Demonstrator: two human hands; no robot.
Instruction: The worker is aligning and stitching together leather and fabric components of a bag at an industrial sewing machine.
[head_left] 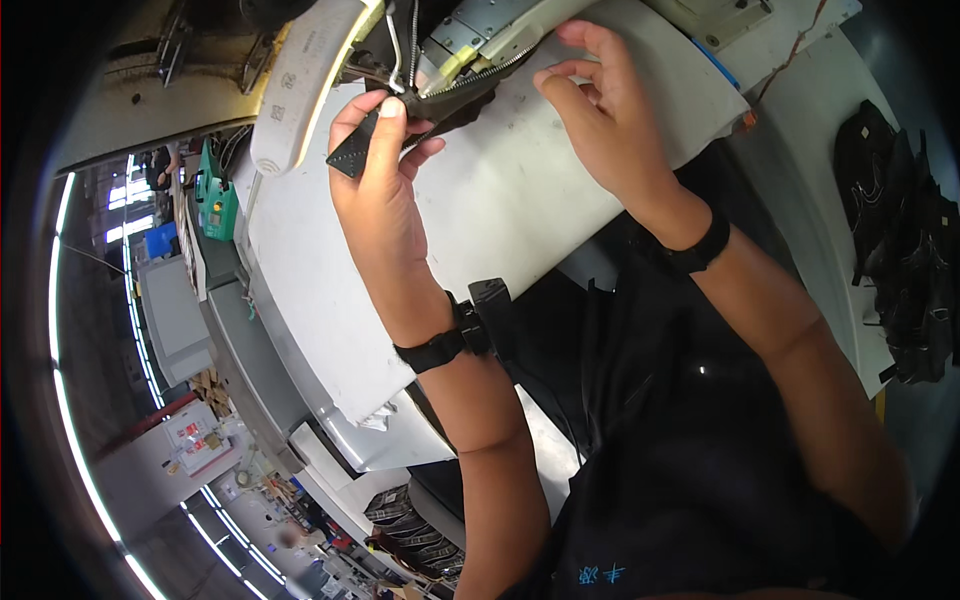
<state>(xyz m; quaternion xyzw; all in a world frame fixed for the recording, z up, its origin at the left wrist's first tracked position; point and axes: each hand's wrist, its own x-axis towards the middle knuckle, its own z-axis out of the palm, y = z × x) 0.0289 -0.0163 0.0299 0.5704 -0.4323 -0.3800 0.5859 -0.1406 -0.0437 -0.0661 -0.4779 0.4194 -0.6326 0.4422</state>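
Note:
My left hand (385, 175) pinches a black fabric piece (350, 150) with its thumb on top, at the work point of a sewing machine (480, 35). A dark zipper (480, 78) runs from that piece up to the right along the machine bed, and part of it stands upward beside the presser foot. My right hand (610, 120) is beside the upper right end of the zipper, fingers bent and apart; whether a fingertip touches the zipper is unclear. A lit white machine housing (285, 110) stands just left of my left hand.
The white worktable (500, 210) has a curved metal edge. A pile of black pieces (890, 250) lies at far right. A green device (215, 200), grey tables (175, 320), boxes (195, 440) and plaid fabric (400, 530) are at left. My dark apron covers the lower middle.

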